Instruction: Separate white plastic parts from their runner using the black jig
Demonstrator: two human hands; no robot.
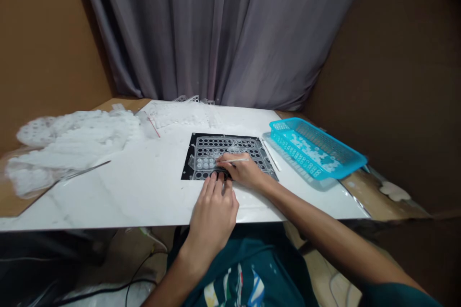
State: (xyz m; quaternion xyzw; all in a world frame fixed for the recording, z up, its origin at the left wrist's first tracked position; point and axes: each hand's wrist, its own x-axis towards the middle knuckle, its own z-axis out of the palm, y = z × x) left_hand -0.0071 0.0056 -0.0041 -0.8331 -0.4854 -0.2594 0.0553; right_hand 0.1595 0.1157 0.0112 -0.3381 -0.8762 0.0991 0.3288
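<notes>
A black plate (188, 169) with rows of round holes lies on the white table, and a clear perforated sheet (225, 144) covers much of it. Several small white round pieces (206, 163) sit together at the plate's left middle. My left hand (214, 208) rests at the plate's near edge, its fingers stretched out and their tips on the sheet. Just beyond it, my right hand (245, 171) is closed around a thin white stick (236, 160), lying low over the plate beside the white pieces. What lies under the right fingertips is hidden.
To the right stands a blue basket (351, 159) with white pieces in it; a white rod (272, 156) lies between. Bagged white parts (79, 134) and metal tweezers (84, 170) are at left. Clear sheets (183, 114) lie at the back. Cardboard walls flank the table.
</notes>
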